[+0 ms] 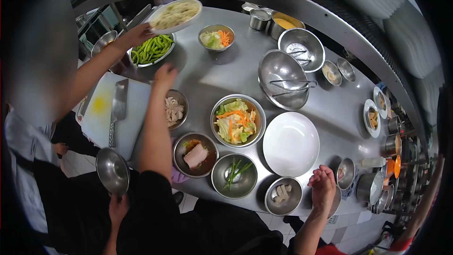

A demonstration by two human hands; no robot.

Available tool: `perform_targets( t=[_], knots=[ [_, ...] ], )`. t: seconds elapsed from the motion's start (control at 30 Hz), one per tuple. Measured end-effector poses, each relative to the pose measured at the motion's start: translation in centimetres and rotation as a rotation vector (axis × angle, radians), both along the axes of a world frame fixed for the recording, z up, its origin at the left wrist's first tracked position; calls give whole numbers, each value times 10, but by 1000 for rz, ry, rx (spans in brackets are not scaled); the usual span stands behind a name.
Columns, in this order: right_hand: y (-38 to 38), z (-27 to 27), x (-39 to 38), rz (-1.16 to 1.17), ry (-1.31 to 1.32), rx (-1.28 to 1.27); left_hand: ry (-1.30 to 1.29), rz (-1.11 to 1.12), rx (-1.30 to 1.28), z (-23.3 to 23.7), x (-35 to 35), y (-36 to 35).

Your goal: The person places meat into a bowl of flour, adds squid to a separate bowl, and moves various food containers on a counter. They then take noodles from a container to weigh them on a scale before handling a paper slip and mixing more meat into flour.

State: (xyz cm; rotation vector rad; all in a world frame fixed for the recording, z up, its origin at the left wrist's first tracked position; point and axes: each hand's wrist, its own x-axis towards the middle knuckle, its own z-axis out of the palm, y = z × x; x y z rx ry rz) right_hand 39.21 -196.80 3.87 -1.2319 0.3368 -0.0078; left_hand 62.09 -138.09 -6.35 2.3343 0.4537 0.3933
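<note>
My left hand (164, 74) reaches over the steel table, below the oval dish of green peppers (153, 50); its fingers are blurred. Under that forearm is a bowl of pale sliced meat (175, 108). My right hand (322, 184) is raised at the table's front edge, fingers loosely bent and apart, with nothing in it. Nearby are a white plate (290, 144) and a bowl with pale pieces (283, 196). Further left stand bowls of mixed vegetables (236, 122), green stalks (234, 174) and a pinkish block of meat in dark sauce (195, 155).
At left a co-worker's hand (138, 35) holds a white dish of pale shreds (175, 15); another hand (118, 206) holds a metal bowl (113, 171). A cleaver (120, 106) lies on the cutting board (96, 125). Tongs (291, 87) rest in a large bowl (278, 68).
</note>
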Motion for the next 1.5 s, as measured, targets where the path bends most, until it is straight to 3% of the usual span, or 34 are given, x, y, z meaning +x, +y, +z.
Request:
perform_targets(
  t=[0.03,0.07,0.1,0.17,0.2,0.27,0.37,0.63,0.77,0.83,0.87,0.93,1.1,1.23,1.37,1.5],
  knots=[
    [-4,0,1,-7,-5,4,-38,18,139,13,-45,2],
    [-8,0,2,-16,-11,8,130,64,199,12,-77,17],
    [-11,0,3,-19,-12,13,232,151,425,6,-106,22],
    [-16,1,8,-20,-30,62,572,206,9,34,-142,-1],
    [-17,2,11,-22,-32,64,569,205,11,22,-148,-2],
    [-15,4,16,13,-56,54,349,145,-537,-9,-149,2],
    [-9,7,17,36,-64,44,233,151,-668,-5,-109,-20],
    [-15,7,-34,-96,-5,28,364,176,-800,-23,82,-11],
    [-18,11,-59,-205,51,-20,27,50,-1182,-11,102,-27],
    [-15,14,-65,-209,24,-8,35,-12,-1164,-4,94,-27],
    [-13,16,-65,-209,20,-7,62,-13,-1037,-1,89,-29],
    [-5,20,-61,-209,4,2,126,-7,-869,19,64,-38],
    [19,10,-36,-61,-10,-1,-40,-135,-899,58,-70,-38],
    [62,14,-16,155,44,7,-163,6,-912,70,-191,-37],
    [97,0,-2,430,36,-38,-339,379,-830,56,-296,-43],
    [130,-18,10,622,12,-37,-519,762,-689,-10,-390,-27]
  ],
)
